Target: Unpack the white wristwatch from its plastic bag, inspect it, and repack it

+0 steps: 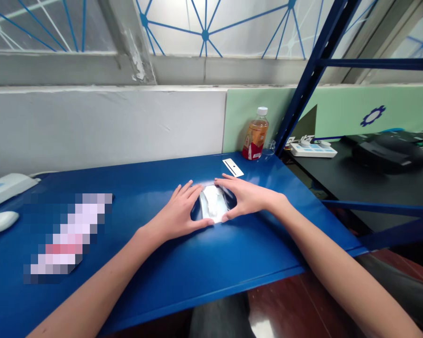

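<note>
A small shiny clear plastic packet [212,205] with something white inside lies on the blue table [183,267]. My left hand [178,213] rests on its left side, fingers stretched forward, thumb along the packet's near edge. My right hand [245,197] covers its right side, fingers over the far edge and thumb at the near edge. Both hands hold the packet between them, pressed to the tabletop.
A small white card [233,167] lies just behind the hands. A bottle of amber drink [255,135] stands at the back right. White power strips sit at far left [5,188] and on the black desk [313,149] to the right. A blue rack post [312,75] rises at right.
</note>
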Tool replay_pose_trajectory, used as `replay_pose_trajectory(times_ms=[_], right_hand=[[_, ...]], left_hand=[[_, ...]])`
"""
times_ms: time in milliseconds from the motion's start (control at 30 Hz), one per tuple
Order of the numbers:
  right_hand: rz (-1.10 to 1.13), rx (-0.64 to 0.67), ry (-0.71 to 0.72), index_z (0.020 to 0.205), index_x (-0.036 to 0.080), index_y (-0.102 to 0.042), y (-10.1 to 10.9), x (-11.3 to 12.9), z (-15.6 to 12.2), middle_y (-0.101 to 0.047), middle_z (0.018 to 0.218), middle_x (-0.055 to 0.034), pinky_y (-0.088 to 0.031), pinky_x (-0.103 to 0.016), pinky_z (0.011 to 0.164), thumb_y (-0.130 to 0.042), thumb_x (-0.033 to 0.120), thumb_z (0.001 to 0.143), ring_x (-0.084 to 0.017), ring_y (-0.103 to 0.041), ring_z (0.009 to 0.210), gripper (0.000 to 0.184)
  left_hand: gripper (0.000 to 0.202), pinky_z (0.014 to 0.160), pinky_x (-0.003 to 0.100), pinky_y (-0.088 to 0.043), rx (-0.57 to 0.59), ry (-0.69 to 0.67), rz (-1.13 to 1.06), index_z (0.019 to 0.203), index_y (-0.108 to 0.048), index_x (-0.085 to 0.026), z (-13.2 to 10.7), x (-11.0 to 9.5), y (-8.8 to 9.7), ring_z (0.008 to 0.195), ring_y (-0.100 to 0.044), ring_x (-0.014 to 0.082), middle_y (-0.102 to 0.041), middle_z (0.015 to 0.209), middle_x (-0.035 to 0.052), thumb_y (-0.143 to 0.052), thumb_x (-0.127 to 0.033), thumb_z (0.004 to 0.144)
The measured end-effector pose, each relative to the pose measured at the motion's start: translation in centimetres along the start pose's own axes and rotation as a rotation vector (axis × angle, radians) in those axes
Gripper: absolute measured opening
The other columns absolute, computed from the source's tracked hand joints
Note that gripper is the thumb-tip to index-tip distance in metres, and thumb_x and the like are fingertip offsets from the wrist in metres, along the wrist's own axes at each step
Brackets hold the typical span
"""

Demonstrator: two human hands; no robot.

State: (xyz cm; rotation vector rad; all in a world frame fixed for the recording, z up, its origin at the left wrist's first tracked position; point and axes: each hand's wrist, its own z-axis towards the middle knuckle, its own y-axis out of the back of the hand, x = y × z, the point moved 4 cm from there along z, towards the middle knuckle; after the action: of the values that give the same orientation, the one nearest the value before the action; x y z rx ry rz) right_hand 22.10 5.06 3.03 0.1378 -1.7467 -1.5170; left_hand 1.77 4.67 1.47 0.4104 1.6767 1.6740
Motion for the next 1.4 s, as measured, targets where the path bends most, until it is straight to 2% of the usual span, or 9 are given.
replay_pose_trajectory(times_ms=[233, 333, 433, 500, 567, 667, 733, 1233, 1400], right_hand=[[-0.015, -0.070, 0.096, 0.141, 0.021, -0.051, 0.7, -0.4, 0.0, -0.055, 0.142, -0.0128, -0.035, -0.052, 0.112, -0.078, 0.052, 0.071, -0.036, -0.035, 0.142, 0.082], [-0.050, -0.132, 0.090, 0.119, 0.019, -0.068, 1.4, -0.7, 0.1, -0.069, 0.121, -0.0127, -0.046, -0.048, 0.102, -0.072, 0.047, 0.079, -0.035, -0.054, 0.127, 0.049], [-0.065, -0.182, 0.108, 0.084, 0.021, -0.076, 1.9, -0.8, 0.1, -0.076, 0.093, -0.0075, -0.051, -0.042, 0.093, -0.067, 0.038, 0.086, -0.028, -0.067, 0.105, 0.020], [-0.069, -0.214, 0.122, 0.074, 0.022, -0.075, 2.3, -0.7, 0.1, -0.075, 0.086, -0.0056, -0.051, -0.040, 0.092, -0.066, 0.034, 0.086, -0.026, -0.068, 0.099, 0.020], [-0.070, -0.229, 0.128, 0.087, 0.021, -0.076, 2.4, -0.6, 0.0, -0.075, 0.098, -0.0073, -0.050, -0.040, 0.094, -0.070, 0.036, 0.083, -0.026, -0.067, 0.103, 0.016], [-0.031, -0.177, 0.149, 0.122, 0.021, -0.067, 2.2, -0.4, 0.0, -0.066, 0.124, -0.0113, -0.047, -0.041, 0.099, -0.077, 0.044, 0.074, -0.029, -0.061, 0.116, 0.054], [0.006, -0.129, 0.150, 0.129, 0.021, -0.062, 1.9, -0.4, -0.1, -0.064, 0.127, -0.0121, -0.046, -0.042, 0.100, -0.079, 0.048, 0.070, -0.030, -0.059, 0.118, 0.067], [0.028, -0.088, 0.049, 0.118, 0.022, -0.063, 1.6, -1.1, -0.1, -0.064, 0.120, -0.0100, -0.048, -0.042, 0.094, -0.082, 0.052, 0.066, -0.030, -0.060, 0.110, 0.062], [0.011, -0.084, 0.071, 0.115, 0.021, -0.065, 1.7, -1.1, -0.1, -0.063, 0.123, -0.0119, -0.048, -0.044, 0.096, -0.080, 0.053, 0.068, -0.031, -0.059, 0.113, 0.059]], left_hand=[[0.086, 0.116, 0.058, -0.018, -0.018, -0.026, -0.022, 0.153, -0.026, -0.016, -0.2, -0.3, 0.3, 0.147, -0.019, 0.0378, -0.030, 0.158, 0.0175, -0.054, -0.063, 0.087], [0.076, 0.117, 0.056, -0.017, -0.022, -0.031, -0.010, 0.154, -0.022, -0.014, -0.2, -0.1, 0.4, 0.148, -0.016, 0.0351, -0.024, 0.160, 0.0174, -0.050, -0.048, 0.091], [0.059, 0.117, 0.055, -0.020, -0.069, 0.022, -0.002, 0.150, -0.032, -0.013, -0.1, 0.3, 0.6, 0.147, -0.022, 0.0324, -0.032, 0.157, 0.0171, -0.039, -0.036, 0.096], [0.054, 0.117, 0.055, -0.023, -0.112, 0.046, -0.004, 0.145, -0.041, -0.013, -0.1, 0.5, 0.8, 0.145, -0.028, 0.0329, -0.039, 0.153, 0.0172, -0.035, -0.039, 0.098], [0.058, 0.116, 0.056, -0.025, -0.111, 0.022, -0.014, 0.140, -0.047, -0.014, -0.1, 0.4, 0.8, 0.144, -0.029, 0.0356, -0.041, 0.151, 0.0175, -0.043, -0.051, 0.096], [0.072, 0.114, 0.056, -0.029, -0.060, -0.029, -0.043, 0.141, -0.048, -0.017, -0.2, 0.2, 0.7, 0.145, -0.026, 0.0387, -0.040, 0.152, 0.0167, -0.057, -0.062, 0.086], [0.073, 0.113, 0.057, -0.031, -0.038, -0.026, -0.059, 0.145, -0.044, -0.020, -0.3, 0.4, 0.7, 0.145, -0.025, 0.0384, -0.038, 0.154, 0.0155, -0.057, -0.063, 0.086], [0.083, 0.110, 0.060, -0.033, -0.100, 0.061, -0.075, 0.136, -0.054, -0.016, 0.0, 1.7, 0.3, 0.142, -0.029, 0.0422, -0.044, 0.149, 0.0198, -0.063, -0.072, 0.075], [0.066, 0.102, 0.048, -0.047, -0.142, 0.000, -0.123, 0.136, -0.052, -0.018, -0.1, 0.6, 1.3, 0.126, -0.051, 0.0355, -0.051, 0.139, 0.0160, -0.065, -0.056, 0.083]])
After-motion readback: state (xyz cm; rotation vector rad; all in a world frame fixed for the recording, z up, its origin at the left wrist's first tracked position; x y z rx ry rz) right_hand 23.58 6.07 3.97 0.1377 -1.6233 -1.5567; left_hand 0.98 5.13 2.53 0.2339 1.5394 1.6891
